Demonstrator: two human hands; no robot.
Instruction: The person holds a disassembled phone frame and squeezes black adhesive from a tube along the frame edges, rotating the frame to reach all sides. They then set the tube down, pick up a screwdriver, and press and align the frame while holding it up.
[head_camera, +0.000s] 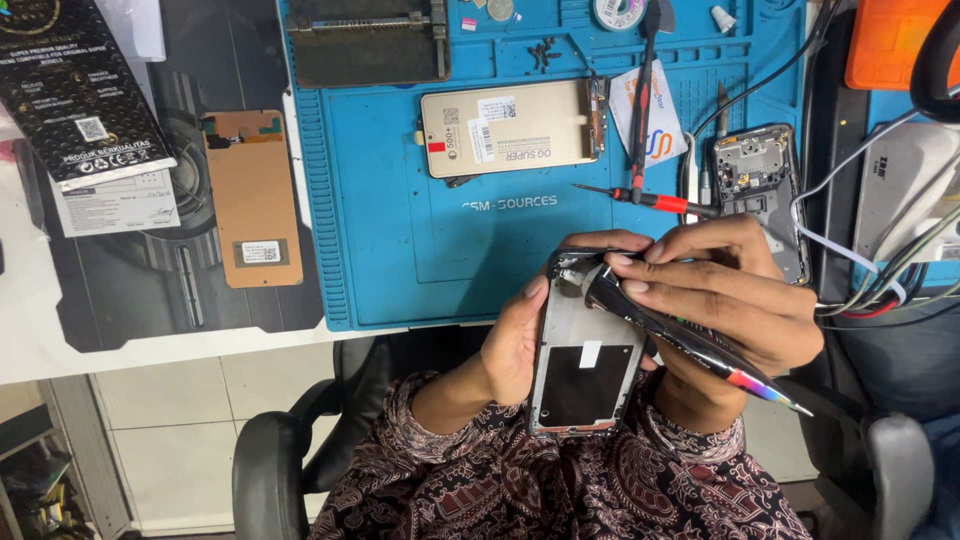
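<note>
This is a phone repair workshop — a small bench fitted out for electronics work. A blue silicone repair mat (400, 250) with moulded part trays covers the desk, and on it lie a gold phone display panel (510, 128), a red-handled screwdriver (650, 199), a spool of solder wire (617, 12) and a stripped phone frame (762, 190). A copper-coloured back sheet (250, 195) and a black spare-part box (75, 90) sit to the side, while bundled cables (880, 270) trail past — all beside a black office chair (280, 450).
</note>
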